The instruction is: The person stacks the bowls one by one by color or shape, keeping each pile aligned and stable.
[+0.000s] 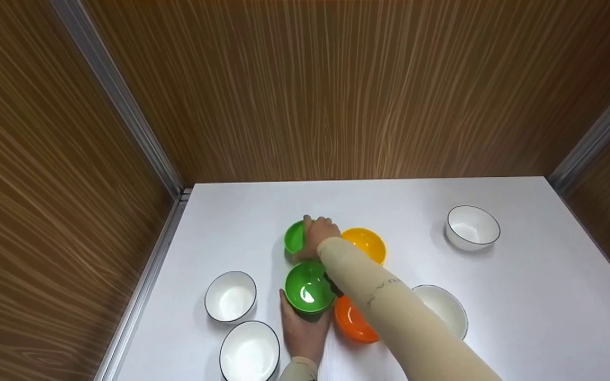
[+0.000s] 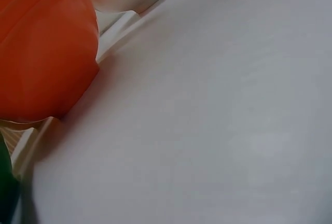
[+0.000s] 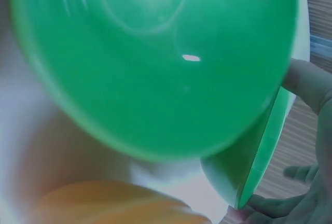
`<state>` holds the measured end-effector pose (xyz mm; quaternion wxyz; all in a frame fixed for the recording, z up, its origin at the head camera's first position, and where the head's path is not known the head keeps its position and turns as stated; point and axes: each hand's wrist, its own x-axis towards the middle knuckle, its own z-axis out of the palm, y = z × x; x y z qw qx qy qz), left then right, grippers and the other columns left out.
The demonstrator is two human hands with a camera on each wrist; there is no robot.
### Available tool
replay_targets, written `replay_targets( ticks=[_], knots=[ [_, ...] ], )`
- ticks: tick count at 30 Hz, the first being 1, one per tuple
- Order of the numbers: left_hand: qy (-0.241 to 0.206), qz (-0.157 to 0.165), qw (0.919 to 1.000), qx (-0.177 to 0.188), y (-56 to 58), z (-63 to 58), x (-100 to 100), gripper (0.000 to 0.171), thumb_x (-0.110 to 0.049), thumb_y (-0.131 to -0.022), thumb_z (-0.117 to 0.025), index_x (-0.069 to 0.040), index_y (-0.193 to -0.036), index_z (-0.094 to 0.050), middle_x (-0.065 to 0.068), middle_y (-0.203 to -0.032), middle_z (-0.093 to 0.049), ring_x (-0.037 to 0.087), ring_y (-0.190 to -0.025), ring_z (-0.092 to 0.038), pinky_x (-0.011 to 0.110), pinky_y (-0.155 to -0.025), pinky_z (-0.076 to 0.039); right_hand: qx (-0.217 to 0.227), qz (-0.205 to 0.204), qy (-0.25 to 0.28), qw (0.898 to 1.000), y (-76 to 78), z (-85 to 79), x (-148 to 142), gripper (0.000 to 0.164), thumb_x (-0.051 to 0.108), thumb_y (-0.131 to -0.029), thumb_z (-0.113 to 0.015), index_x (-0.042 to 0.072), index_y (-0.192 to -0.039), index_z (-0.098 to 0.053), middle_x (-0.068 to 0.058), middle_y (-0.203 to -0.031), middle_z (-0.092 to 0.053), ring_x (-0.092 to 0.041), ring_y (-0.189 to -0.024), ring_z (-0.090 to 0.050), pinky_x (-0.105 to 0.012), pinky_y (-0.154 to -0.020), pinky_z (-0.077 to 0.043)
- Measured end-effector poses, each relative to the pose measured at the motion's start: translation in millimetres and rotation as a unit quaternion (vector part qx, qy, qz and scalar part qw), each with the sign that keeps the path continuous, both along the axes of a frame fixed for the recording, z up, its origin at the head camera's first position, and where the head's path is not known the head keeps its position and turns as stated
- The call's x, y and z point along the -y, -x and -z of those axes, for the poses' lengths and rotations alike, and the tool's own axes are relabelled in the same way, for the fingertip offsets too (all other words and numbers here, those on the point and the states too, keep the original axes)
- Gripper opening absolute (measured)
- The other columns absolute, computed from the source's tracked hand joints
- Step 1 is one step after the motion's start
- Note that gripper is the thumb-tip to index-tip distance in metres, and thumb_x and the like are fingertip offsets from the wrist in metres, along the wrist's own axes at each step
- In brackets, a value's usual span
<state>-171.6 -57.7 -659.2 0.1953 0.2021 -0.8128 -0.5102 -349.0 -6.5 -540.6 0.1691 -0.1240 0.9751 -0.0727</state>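
Currently my left hand point(image 1: 306, 334) bends around the near green bowl point(image 1: 308, 288), beside the orange bowl point(image 1: 353, 321), while my right hand point(image 1: 320, 236), thumb and fingers spread, grips the far green bowl point(image 1: 294, 238) near the yellow bowl point(image 1: 366, 243).

Glossy, smooth, plastic-looking finishes mark the near green bowl point(image 1: 305, 280) in the left hand point(image 1: 306, 336), the far green bowl point(image 1: 294, 239) in the right hand point(image 1: 321, 235) and the orange bowl point(image 1: 351, 321) beside the left. The sleeve point(image 1: 376, 299) behind the right hand is matt cloth. Beyond both hands, a wood-grained panel point(image 1: 315, 100) rises from the smooth white table point(image 1: 538, 296).
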Motion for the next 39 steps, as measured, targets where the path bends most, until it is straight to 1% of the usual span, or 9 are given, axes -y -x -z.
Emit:
replay_targets(
  ticks=[3,6,15,20,23,29,33,36,39],
  knots=[
    [0.003,0.002,1.0,-0.005,1.6,0.1,4,0.127,-0.062,-0.059,-0.083,-0.004,-0.151,-0.018,0.019,-0.151,-0.033,0.036,-0.135,-0.037,0.051,-0.108,-0.034,-0.003,0.009,0.028,1.0,1.4,-9.3,-6,0.108,0.057,-0.066,-0.078,0.015,-0.151,-0.027,-0.015,-0.118,-0.054,-0.03,-0.107,-0.052,-0.042,-0.093,-0.048],
    [0.005,0.001,0.9999,-0.012,4.7,1.2,8,0.126,-0.054,-0.059,-0.087,-0.003,-0.151,-0.018,0.022,-0.149,-0.033,0.038,-0.134,-0.036,0.053,-0.108,-0.033,-0.012,0.004,0.048,0.999,1.2,-20.5,-12,0.106,0.057,-0.066,-0.078,0.014,-0.15,-0.03,-0.014,-0.116,-0.056,-0.03,-0.107,-0.053,-0.042,-0.092,-0.049],
    [0.008,0.002,0.9999,-0.011,13.4,0.5,20,0.123,-0.038,-0.058,-0.092,-0.002,-0.15,-0.019,0.024,-0.148,-0.033,0.04,-0.133,-0.036,0.055,-0.109,-0.031,-0.059,-0.054,0.093,0.993,-3.3,-41.6,-24,0.107,0.062,-0.063,-0.079,0.014,-0.147,-0.034,-0.013,-0.122,-0.057,-0.028,-0.111,-0.054,-0.041,-0.093,-0.049],
    [0.015,0.014,0.9997,-0.009,7.9,-5.7,22,0.118,-0.032,-0.061,-0.091,0.002,-0.149,-0.02,0.025,-0.147,-0.033,0.04,-0.133,-0.035,0.053,-0.11,-0.03,-0.075,-0.09,0.139,0.983,-9.1,-49.3,-31,0.105,0.056,-0.063,-0.082,0.016,-0.146,-0.034,-0.014,-0.13,-0.053,-0.028,-0.114,-0.054,-0.042,-0.096,-0.049],
    [0.014,0.019,0.9997,0.005,1.7,-12.5,20,0.112,-0.027,-0.063,-0.09,0.003,-0.148,-0.023,0.024,-0.146,-0.035,0.039,-0.128,-0.042,0.049,-0.108,-0.036,-0.083,-0.109,0.153,0.979,-14.1,-54.0,-36,0.105,0.054,-0.063,-0.083,0.016,-0.147,-0.034,-0.015,-0.136,-0.049,-0.029,-0.118,-0.052,-0.044,-0.098,-0.047],
    [-0.032,0.044,0.9979,0.034,-10.7,-36.8,20,0.102,-0.017,-0.066,-0.088,0.0,-0.146,-0.026,0.019,-0.14,-0.042,0.034,-0.126,-0.045,0.044,-0.105,-0.041,-0.095,-0.156,0.153,0.971,-27.2,-56.6,-45,0.104,0.056,-0.064,-0.082,0.019,-0.148,-0.032,-0.016,-0.141,-0.045,-0.029,-0.123,-0.049,-0.046,-0.097,-0.048],
    [-0.049,0.093,0.9944,0.002,-15.2,-62.7,28,0.098,-0.013,-0.068,-0.087,0.0,-0.146,-0.028,0.016,-0.133,-0.046,0.029,-0.121,-0.048,0.041,-0.103,-0.043,-0.104,-0.188,0.162,0.963,-36.0,-52.5,-47,0.103,0.055,-0.065,-0.082,0.017,-0.147,-0.033,-0.017,-0.139,-0.046,-0.031,-0.12,-0.05,-0.045,-0.095,-0.049],
    [-0.008,0.151,0.9879,-0.035,-11.8,-85.7,42,0.096,-0.014,-0.068,-0.087,0.0,-0.144,-0.03,0.013,-0.128,-0.049,0.025,-0.113,-0.052,0.038,-0.098,-0.048,-0.114,-0.206,0.168,0.957,-40.7,-48.0,-48,0.103,0.053,-0.063,-0.084,0.015,-0.145,-0.035,-0.017,-0.136,-0.048,-0.03,-0.119,-0.051,-0.044,-0.095,-0.049],
    [0.077,0.199,0.9759,-0.045,0.5,-108.8,61,0.097,-0.024,-0.068,-0.087,0.0,-0.144,-0.031,0.011,-0.126,-0.051,0.023,-0.11,-0.054,0.039,-0.093,-0.05,-0.125,-0.22,0.171,0.952,-43.7,-43.5,-49,0.102,0.052,-0.062,-0.084,0.014,-0.144,-0.037,-0.014,-0.133,-0.05,-0.028,-0.117,-0.052,-0.041,-0.096,-0.049]
  ],
)
